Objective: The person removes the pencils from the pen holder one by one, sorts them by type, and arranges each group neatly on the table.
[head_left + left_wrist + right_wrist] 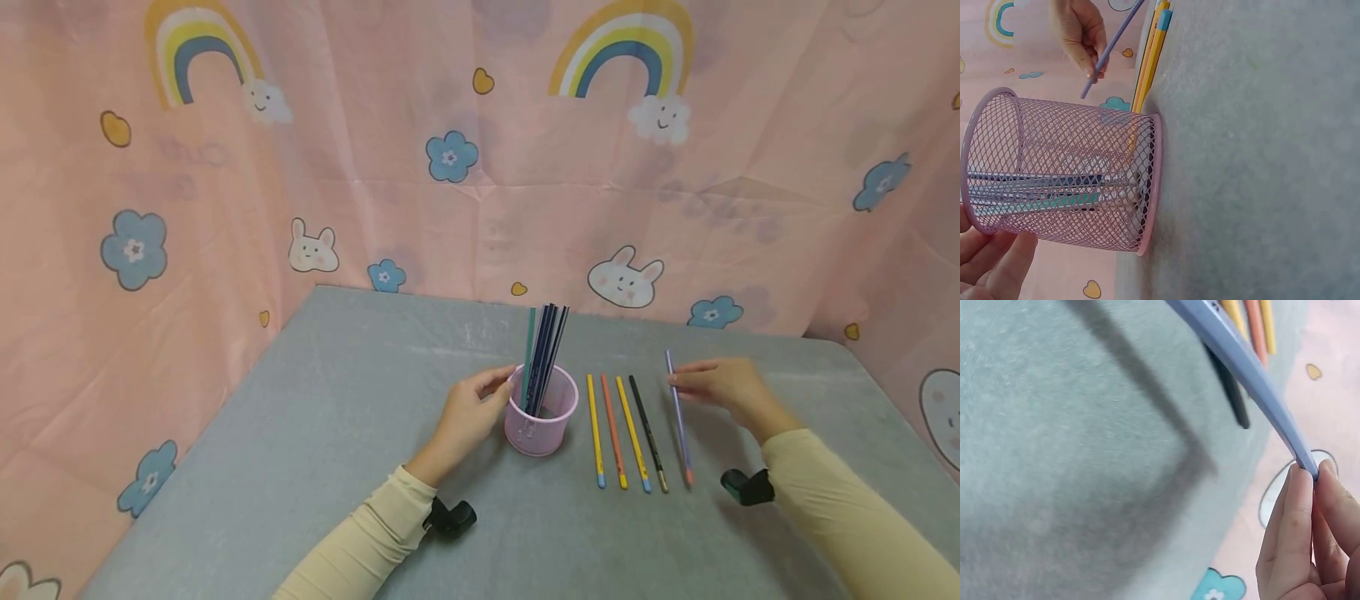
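A pink mesh pencil cup (537,433) stands upright on the grey table, holding several dark pencils (543,358) and a green one (528,358). My left hand (467,417) grips the cup by its left side near the rim; the left wrist view shows the fingers (1015,265) against the mesh. Between thumb and fingertips, my right hand (723,387) pinches a purple pencil (679,421) near its upper end, as the right wrist view also shows. That pencil is raised off the table, its reddish end toward me, and casts a shadow (1141,375).
Between the cup and the right hand lie two yellow pencils (595,429), an orange pencil (613,429) and a black pencil (649,433), side by side in a row. A pink printed curtain (375,108) hangs behind the table (300,467). Black wrist-worn devices (452,518) sit under both forearms.
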`<state>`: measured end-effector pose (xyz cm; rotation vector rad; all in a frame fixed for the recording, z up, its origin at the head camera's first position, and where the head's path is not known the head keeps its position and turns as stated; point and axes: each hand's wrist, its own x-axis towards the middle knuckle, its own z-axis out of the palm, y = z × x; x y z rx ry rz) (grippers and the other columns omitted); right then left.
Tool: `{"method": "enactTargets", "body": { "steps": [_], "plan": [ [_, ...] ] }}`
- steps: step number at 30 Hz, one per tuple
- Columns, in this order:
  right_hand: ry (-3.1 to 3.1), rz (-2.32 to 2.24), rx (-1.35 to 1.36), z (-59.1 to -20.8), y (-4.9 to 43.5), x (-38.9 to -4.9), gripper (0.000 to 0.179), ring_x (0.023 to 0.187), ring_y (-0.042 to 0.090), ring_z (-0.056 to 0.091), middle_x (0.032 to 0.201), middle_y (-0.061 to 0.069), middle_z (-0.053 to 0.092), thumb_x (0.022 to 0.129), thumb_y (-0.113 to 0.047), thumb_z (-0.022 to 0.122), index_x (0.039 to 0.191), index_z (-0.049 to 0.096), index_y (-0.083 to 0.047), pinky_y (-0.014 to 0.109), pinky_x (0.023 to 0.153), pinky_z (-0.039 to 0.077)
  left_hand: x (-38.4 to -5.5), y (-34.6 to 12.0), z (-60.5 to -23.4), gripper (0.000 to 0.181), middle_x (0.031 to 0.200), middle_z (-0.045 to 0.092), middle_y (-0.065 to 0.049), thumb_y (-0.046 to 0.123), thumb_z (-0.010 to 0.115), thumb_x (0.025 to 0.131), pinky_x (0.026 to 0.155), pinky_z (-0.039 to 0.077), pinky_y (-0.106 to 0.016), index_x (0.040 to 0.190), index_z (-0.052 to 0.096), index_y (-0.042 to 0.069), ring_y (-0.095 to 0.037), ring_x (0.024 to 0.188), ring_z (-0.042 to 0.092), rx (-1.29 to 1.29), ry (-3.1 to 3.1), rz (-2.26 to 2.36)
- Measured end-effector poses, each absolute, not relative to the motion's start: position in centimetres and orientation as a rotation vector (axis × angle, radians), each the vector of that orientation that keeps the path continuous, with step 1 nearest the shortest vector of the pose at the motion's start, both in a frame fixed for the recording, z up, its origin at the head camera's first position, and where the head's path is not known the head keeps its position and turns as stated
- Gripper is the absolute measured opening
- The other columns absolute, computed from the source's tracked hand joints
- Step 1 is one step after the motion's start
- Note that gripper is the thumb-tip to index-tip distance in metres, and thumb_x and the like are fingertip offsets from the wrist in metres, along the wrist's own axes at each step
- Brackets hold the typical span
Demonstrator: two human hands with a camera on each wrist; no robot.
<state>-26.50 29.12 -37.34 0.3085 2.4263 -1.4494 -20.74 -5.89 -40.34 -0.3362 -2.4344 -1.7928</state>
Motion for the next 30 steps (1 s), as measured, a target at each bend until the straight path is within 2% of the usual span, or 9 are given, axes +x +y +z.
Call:
{"method": "enactTargets", "body": {
  "steps": [13,22,30],
  "plan": [
    [2.407,-1.377,0.338,-39.6,28.6,-27.0,0.040,0.068,0.009,0.066,0.077,-0.003,0.069,0.080,-0.020,0.073,0.109,0.064,0.006,0.027,0.068,0.057,-20.7,-5.9,-40.3,0.029,0.118,0.065,-0.004,0.020,0.055,0.093,0.093,0.049,-0.038,0.120,0.063,0.013,-0.022,0.112,0.059,-0.320,-2.442,-1.797],
    [2.356,-1.427,0.314,-40.0,28.0,-26.9,0.042,0.064,0.009,0.066,0.075,0.000,0.070,0.082,-0.011,0.070,0.112,0.058,0.014,0.027,0.065,0.057,-20.9,-5.9,-40.5,0.030,0.117,0.065,-0.004,0.022,0.055,0.094,0.093,0.050,-0.039,0.121,0.062,0.012,-0.022,0.112,0.059,-0.322,-2.458,-1.784],
    [2.409,-1.362,0.327,-40.4,27.6,-27.3,0.038,0.061,0.006,0.064,0.071,-0.003,0.068,0.082,-0.009,0.070,0.109,0.060,0.015,0.024,0.061,0.056,-20.9,-5.8,-40.5,0.031,0.118,0.065,-0.006,0.023,0.054,0.094,0.093,0.049,-0.041,0.121,0.062,0.010,-0.023,0.113,0.058,-0.324,-2.454,-1.789]
  ]
}}
